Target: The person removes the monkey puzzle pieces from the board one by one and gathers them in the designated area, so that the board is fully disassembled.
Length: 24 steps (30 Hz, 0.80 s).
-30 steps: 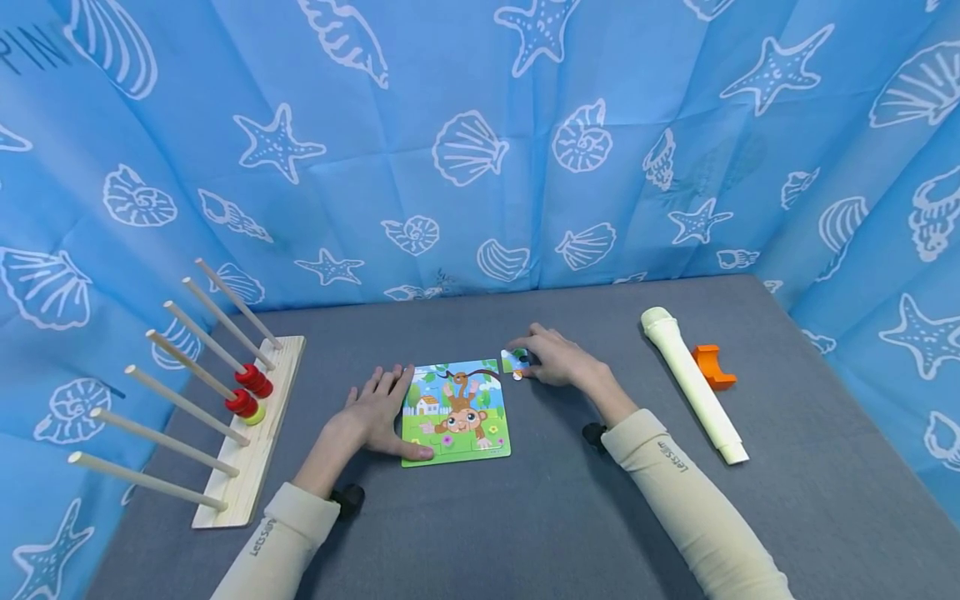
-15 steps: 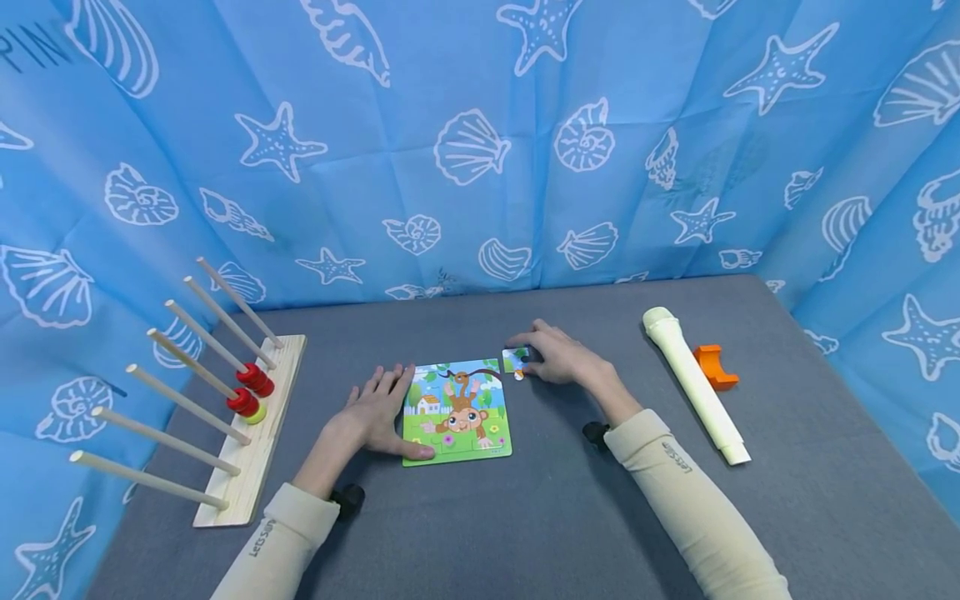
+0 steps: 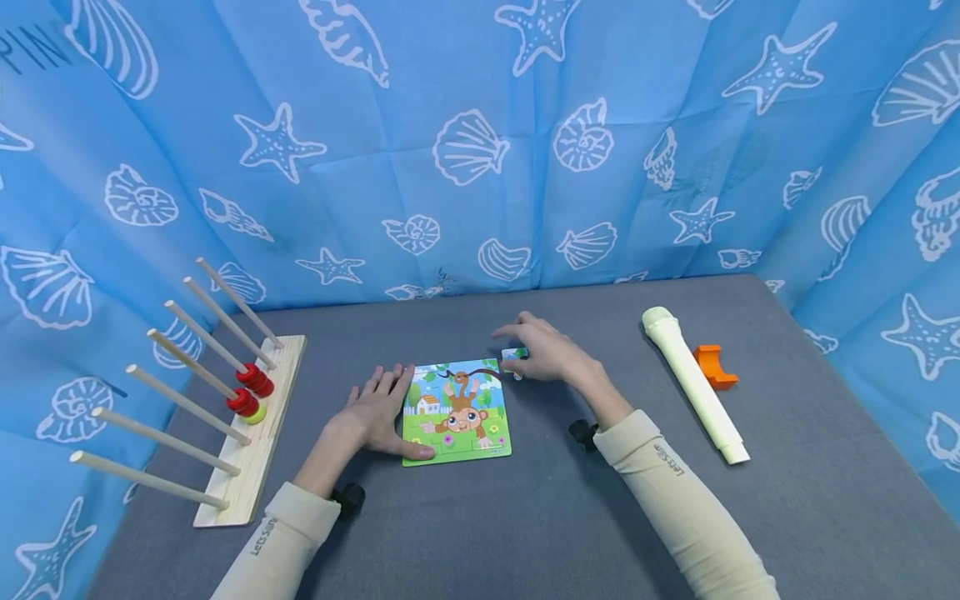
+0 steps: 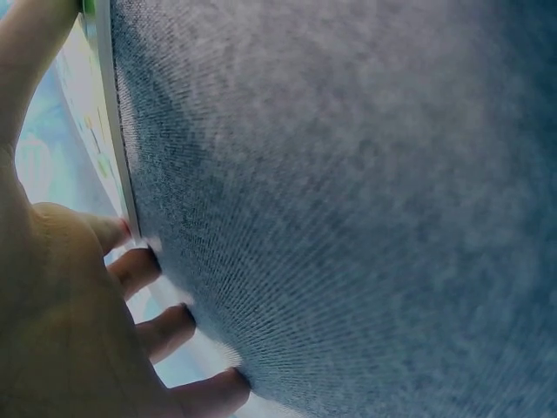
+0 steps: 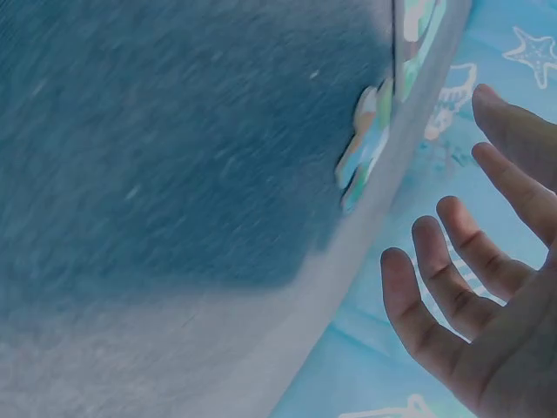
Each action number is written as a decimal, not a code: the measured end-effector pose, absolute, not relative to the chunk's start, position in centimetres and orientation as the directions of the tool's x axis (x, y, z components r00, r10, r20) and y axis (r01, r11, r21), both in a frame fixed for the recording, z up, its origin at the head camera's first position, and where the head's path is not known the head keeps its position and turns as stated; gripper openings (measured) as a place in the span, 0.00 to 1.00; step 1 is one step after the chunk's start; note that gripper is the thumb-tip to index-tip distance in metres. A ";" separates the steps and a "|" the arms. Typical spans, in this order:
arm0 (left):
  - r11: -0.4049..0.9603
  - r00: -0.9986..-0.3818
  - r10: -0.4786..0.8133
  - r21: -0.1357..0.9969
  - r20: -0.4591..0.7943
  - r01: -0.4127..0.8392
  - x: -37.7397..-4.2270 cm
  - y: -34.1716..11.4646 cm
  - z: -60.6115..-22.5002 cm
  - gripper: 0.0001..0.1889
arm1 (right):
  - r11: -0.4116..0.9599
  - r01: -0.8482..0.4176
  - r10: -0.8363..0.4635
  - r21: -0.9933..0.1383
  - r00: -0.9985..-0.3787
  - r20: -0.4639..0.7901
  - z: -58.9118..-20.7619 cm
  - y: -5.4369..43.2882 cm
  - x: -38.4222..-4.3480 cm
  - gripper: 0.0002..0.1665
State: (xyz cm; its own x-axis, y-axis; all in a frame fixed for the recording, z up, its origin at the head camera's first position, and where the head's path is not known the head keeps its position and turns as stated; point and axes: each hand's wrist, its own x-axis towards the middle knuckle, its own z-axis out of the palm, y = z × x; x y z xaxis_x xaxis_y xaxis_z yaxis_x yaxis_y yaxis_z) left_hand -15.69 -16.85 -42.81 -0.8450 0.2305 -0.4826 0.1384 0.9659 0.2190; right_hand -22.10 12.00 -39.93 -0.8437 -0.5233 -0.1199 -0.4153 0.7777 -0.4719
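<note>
A monkey jigsaw puzzle [image 3: 457,400] with a green border lies on the table in the head view. My left hand [image 3: 366,421] lies along its left side, fingers spread, the thumb on its lower left part. In the left wrist view, fingertips [image 4: 174,329] reach the cloth beside the board's edge. A loose puzzle piece [image 5: 364,148] lies flat near the puzzle's upper right corner. My right hand [image 3: 549,350] is above that piece, partly covering it in the head view. The right wrist view shows its fingers spread, holding nothing and apart from the piece.
On the left stands a wooden peg rack [image 3: 262,450] with red and yellow rings [image 3: 251,392] on some pegs. A cream toy microphone [image 3: 693,383] and an orange curved block [image 3: 715,367] lie to the right. A blue curtain [image 3: 480,208] hangs behind the grey table [image 3: 487,533].
My right hand has let go of the puzzle piece, lifted slightly and spread its fingers. The piece stays in place on the table. My left hand has not moved.
</note>
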 end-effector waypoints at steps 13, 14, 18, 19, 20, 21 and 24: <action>0.967 -0.837 0.224 0.221 -0.500 0.127 -15.6 -16.8 -42.8 0.73 | 0.765 -0.419 -0.544 -0.490 -0.827 -0.143 -39.6 9.4 -21.2 0.28; 0.967 -0.836 0.223 0.220 -0.502 0.127 -15.6 -16.8 -42.8 0.73 | 0.762 -0.423 -0.550 -0.491 -0.823 -0.144 -39.6 9.1 -21.1 0.28; 0.967 -0.833 0.226 0.222 -0.505 0.128 -15.6 -16.8 -42.7 0.73 | 0.743 -0.441 -0.575 -0.503 -0.805 -0.144 -39.9 8.0 -20.9 0.26; 0.966 -0.832 0.229 0.224 -0.506 0.129 -15.6 -16.8 -42.7 0.73 | 0.740 -0.443 -0.580 -0.506 -0.801 -0.148 -40.0 7.7 -20.9 0.26; 0.965 -0.830 0.232 0.226 -0.507 0.131 -15.6 -16.8 -42.7 0.73 | 0.737 -0.444 -0.585 -0.509 -0.797 -0.152 -40.1 7.4 -20.8 0.26; 0.964 -0.829 0.235 0.228 -0.508 0.133 -15.7 -16.8 -42.7 0.73 | 0.732 -0.449 -0.591 -0.513 -0.792 -0.151 -40.2 7.2 -20.8 0.26; 0.963 -0.825 0.242 0.232 -0.511 0.139 -15.7 -16.8 -42.6 0.73 | 0.726 -0.446 -0.599 -0.523 -0.784 -0.164 -40.3 6.4 -20.7 0.26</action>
